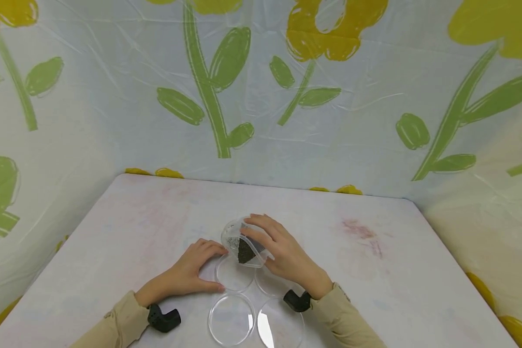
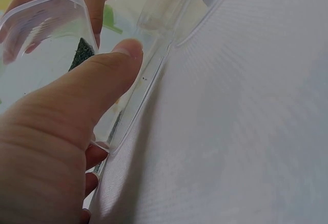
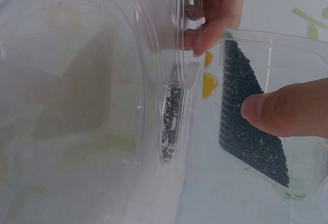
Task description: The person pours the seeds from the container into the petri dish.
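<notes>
My right hand (image 1: 289, 253) grips a clear plastic tub (image 1: 257, 262) by its sides, tilted, with fine black grains (image 3: 248, 131) banked against one wall. Below it lie several clear shallow rounds (image 1: 231, 319) with raised rims; whether they form one tray or separate dishes I cannot tell. Similar black grains (image 3: 172, 126) lie in one of the farther rounds. My left hand (image 1: 189, 273) rests on the table at the left of the rounds, thumb and fingers spread and relaxed. In the left wrist view its fingertips touch or nearly touch a clear rim.
A whitish table (image 1: 156, 212) with faint pink smudges spreads around the hands. Behind it hangs a pale sheet (image 1: 261, 164) printed with yellow flowers and green stems. A black wrist device (image 1: 163, 319) sits at the left cuff, another (image 1: 297, 300) at the right.
</notes>
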`<state>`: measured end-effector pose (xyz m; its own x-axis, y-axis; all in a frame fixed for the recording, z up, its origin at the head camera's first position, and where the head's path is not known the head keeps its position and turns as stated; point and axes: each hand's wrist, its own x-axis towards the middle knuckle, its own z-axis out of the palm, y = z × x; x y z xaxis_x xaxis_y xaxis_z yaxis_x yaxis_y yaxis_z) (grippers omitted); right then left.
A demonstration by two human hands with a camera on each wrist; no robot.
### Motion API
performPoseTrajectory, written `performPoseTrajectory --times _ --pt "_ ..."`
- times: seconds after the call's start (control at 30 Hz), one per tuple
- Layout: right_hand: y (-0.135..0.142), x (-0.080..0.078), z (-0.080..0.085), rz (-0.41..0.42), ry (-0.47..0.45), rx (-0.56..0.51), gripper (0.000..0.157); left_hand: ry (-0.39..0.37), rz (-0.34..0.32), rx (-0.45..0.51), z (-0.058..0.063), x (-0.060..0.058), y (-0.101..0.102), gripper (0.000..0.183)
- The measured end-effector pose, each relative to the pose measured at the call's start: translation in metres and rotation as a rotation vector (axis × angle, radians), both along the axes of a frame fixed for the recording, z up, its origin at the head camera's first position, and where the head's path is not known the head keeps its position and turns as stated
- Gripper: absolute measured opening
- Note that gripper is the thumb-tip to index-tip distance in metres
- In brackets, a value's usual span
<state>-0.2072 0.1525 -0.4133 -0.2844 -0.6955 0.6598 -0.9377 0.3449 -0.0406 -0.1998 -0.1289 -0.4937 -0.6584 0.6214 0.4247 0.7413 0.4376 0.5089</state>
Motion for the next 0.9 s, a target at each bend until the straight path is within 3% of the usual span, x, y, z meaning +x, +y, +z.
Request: performPoseTrajectory --times 0.9 --pt "-0.0023 0.0006 -0.0030 -0.014 0.019 -0.004 0.088 -0.013 -0.005 -0.002 0.0008 -0.0004 0.0002 0.070"
